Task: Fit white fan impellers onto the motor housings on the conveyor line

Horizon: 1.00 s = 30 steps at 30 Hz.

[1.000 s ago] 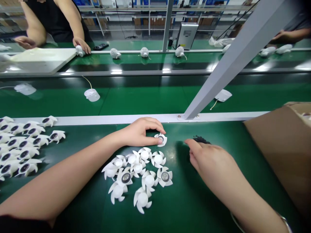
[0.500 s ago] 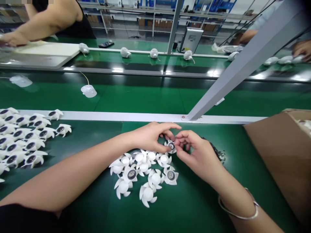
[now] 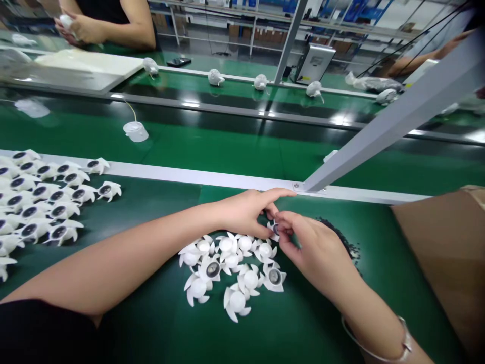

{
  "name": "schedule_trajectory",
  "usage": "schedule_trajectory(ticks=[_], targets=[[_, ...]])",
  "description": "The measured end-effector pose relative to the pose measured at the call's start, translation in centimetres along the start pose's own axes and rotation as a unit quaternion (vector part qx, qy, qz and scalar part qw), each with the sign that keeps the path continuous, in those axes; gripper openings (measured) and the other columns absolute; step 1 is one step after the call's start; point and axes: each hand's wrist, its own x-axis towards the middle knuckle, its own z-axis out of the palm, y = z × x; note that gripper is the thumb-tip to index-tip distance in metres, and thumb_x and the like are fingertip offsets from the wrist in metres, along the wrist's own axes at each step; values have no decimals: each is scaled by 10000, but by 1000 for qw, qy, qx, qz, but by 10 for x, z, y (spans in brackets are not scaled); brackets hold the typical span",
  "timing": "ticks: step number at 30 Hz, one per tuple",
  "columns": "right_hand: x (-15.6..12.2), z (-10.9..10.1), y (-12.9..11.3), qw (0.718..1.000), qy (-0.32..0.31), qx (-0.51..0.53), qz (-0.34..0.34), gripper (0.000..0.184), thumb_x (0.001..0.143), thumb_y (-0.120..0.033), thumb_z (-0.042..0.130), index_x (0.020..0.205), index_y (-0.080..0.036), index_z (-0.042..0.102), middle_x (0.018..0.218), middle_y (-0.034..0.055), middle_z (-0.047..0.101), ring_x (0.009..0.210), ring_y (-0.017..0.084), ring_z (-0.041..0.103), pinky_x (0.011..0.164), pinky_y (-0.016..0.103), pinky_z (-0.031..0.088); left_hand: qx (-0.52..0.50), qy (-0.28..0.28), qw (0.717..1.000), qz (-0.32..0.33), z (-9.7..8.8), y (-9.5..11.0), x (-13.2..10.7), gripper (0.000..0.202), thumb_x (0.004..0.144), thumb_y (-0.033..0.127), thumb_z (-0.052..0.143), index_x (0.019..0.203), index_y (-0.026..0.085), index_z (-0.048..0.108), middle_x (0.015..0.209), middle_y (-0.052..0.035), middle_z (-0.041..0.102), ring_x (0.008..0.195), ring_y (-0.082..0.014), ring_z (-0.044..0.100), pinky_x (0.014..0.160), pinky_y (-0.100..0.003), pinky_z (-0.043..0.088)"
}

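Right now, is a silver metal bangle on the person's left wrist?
No, the silver metal bangle circles the right wrist, and the left wrist shows bare.

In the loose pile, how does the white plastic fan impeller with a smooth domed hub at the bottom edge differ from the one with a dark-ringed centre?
The domed impeller shows a smooth white rounded hub, while the ringed impeller shows a dark ring around a grey centre. The domed impeller lies at the pile's lower edge; the ringed impeller lies higher up, among its neighbours. Both are white with curved blades and lie on the green conveyor belt.
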Motion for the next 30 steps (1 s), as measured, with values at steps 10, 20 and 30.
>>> schedule_trajectory(ticks=[10,20,30], targets=[[-15,-37,56,981,108,-64,145,121,899,-277,616,962,-225,705,855,31,737,747,200,691,709,334,524,-21,-14,1000,-9,-1,-1,0,868,727,144,729,1487,266,329,1093,-28,728,996,-181,655,873,-301,468],[77,-4,191,982,-93,-105,130,858,642,-207,742,1450,-172,454,1554,176,324,1369,427,394,1099,553,376,18,-35,999,9,-5,-3,-2,767,758,208,714,1453,275,397,1170,-32,708,859,-157,640,662,-245,422],[42,-65,153,923,203,-114,305,417,813,-464,625,1144,-211,608,1041,159,650,960,383,641,797,558,515,-23,-19,999,15,-4,-5,-3,709,758,270,744,1410,264,464,1189,-53,687,1037,-207,623,731,-281,455]])
